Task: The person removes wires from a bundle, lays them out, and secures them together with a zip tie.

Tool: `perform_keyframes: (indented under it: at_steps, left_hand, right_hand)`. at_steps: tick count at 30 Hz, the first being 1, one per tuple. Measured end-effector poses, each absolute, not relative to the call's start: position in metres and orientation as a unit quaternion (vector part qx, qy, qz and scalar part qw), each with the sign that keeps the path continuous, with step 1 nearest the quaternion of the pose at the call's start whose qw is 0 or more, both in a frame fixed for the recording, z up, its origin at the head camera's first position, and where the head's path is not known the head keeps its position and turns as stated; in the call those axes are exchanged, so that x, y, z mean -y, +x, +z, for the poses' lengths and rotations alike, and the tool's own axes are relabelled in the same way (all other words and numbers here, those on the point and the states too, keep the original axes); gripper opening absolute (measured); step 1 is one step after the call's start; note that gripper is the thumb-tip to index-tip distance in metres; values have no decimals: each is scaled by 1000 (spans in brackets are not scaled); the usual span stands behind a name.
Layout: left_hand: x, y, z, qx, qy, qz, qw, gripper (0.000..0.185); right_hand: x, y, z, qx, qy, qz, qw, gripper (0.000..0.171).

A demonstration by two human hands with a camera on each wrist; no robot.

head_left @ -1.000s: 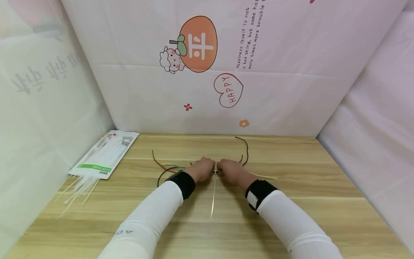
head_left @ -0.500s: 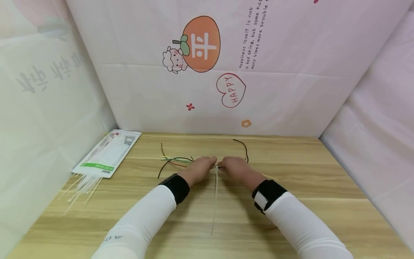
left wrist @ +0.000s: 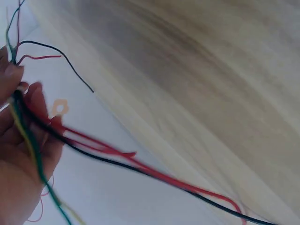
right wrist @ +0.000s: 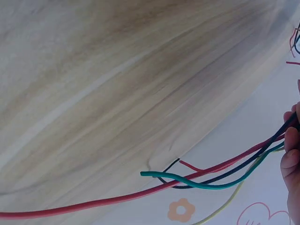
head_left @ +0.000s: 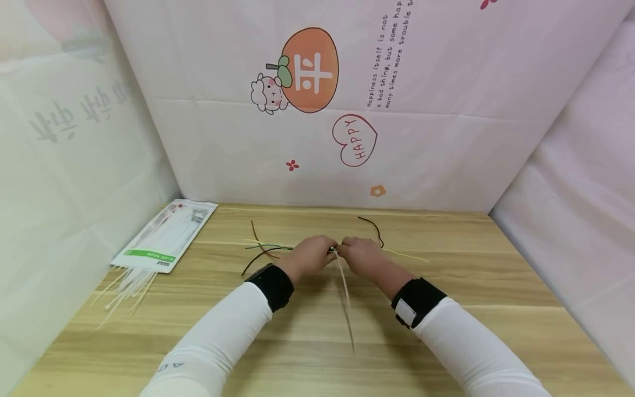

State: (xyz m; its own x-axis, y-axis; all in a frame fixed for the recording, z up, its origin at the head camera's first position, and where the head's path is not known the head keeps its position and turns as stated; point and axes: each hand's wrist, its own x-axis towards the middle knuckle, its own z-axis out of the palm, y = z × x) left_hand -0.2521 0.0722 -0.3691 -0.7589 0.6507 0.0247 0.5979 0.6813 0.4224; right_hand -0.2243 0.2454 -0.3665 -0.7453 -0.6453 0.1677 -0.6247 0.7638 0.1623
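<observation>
Near the middle of the table, my left hand (head_left: 312,255) holds a bundle of thin coloured wires (left wrist: 119,164), seen as red, black, green and yellow in the left wrist view. Right beside it, the fingers of my right hand (head_left: 366,258) grip the same bundle; its wires (right wrist: 220,180) come out past that hand in the right wrist view. A white cable tie (head_left: 342,275) is at the bundle between both hands, its long tail slanting toward me. The fingers hide the tie's head and whether it closes round the wires.
At the left, a white and green packet (head_left: 166,234) lies on the wooden table (head_left: 476,353), with several white cable ties (head_left: 131,284) sticking out of it. Printed white sheeting (head_left: 223,154) walls the back and both sides.
Both hands have shifted slightly, now almost touching. The tie's tail has swung from nearly straight to a slant rightward. The wire ends on the left have moved.
</observation>
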Motion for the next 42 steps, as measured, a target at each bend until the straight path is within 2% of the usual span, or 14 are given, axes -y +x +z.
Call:
perform_keyframes:
  at_steps: [4, 8, 18, 23, 28, 30, 33, 37, 42]
  left_hand:
    - [-69, -252, -373, -916, 358, 181, 5, 16]
    - [-61, -252, -374, -917, 358, 174, -17, 14]
    - [-49, -250, -371, -911, 330, 246, 16, 5]
    - [-51, -250, -374, -910, 327, 253, 25, 8]
    - [-53, -251, -373, -907, 334, 257, 30, 8]
    - [-53, -250, -371, -906, 332, 259, 31, 9]
    - [-53, -250, -368, -907, 321, 271, 40, 9]
    - [-55, -249, -365, -905, 311, 286, 48, 9]
    - [-56, -248, -365, -901, 314, 295, 44, 8]
  right_hand:
    - [-246, -224, -366, 929, 348, -34, 125, 15]
    - [-251, -225, -365, 925, 353, -23, 142, 11]
    - [-263, -224, -366, 916, 365, -8, 165, 8]
    - [-262, -219, -369, 935, 330, -9, 130, 14]
    - [-252, -210, -362, 966, 229, 43, 108, 39]
    - [-244, -205, -357, 969, 197, 103, 109, 35]
    - [-228, -198, -353, 959, 177, 210, 66, 17]
    - [-212, -194, -360, 941, 147, 303, -29, 19]
    - [-207, -191, -369, 928, 78, 364, -24, 17]
